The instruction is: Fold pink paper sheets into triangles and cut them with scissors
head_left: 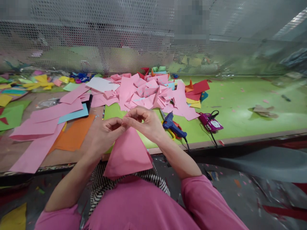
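Between my two hands hangs a pink cone, wide at the bottom, its narrow tip up at my fingers; it looks like rolled paper or felt. My left hand pinches the tip from the left, thumb and forefinger pressed together. My right hand meets it there from the right, also pinching, its fingertips touching those of the left. Just right of my right wrist lie a blue glue gun and a pair of scissors with yellow and red-orange handles, partly under the gun.
A heap of folded pink pieces covers the table's middle. Pink strips and an orange sheet lie left. A purple corded box sits right on the green tabletop. Behind stands a perforated metal panel.
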Demonstrator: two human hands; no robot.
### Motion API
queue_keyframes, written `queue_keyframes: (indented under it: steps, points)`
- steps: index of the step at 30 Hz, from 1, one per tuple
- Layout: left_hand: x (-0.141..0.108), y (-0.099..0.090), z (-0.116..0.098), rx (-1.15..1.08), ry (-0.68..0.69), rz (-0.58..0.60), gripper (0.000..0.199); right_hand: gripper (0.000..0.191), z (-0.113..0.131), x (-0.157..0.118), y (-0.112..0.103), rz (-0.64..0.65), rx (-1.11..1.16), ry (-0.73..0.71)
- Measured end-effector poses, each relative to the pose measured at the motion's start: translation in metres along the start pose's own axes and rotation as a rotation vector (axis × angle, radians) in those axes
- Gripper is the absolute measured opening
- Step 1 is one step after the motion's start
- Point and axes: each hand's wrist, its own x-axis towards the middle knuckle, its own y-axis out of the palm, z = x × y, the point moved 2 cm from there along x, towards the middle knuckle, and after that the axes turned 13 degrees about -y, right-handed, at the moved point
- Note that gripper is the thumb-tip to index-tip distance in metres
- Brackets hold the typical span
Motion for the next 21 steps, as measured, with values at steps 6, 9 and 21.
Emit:
queue_keyframes:
  steps: [6,9,21]
  points:
    - [-0.002,0.003,0.001,-0.022,-0.038,0.009,0.023,0.028,0.001,-0.002,0.000,-0.003,-0.006,0.035]
    - [-0.003,0.004,0.001,-0.027,-0.049,0.018,0.026,0.028,-0.002,-0.004,0.002,-0.003,0.064,0.066]
    - [-0.008,0.008,0.000,-0.143,-0.210,0.066,0.032,0.038,-0.018,0.019,-0.016,-0.211,0.237,0.080]
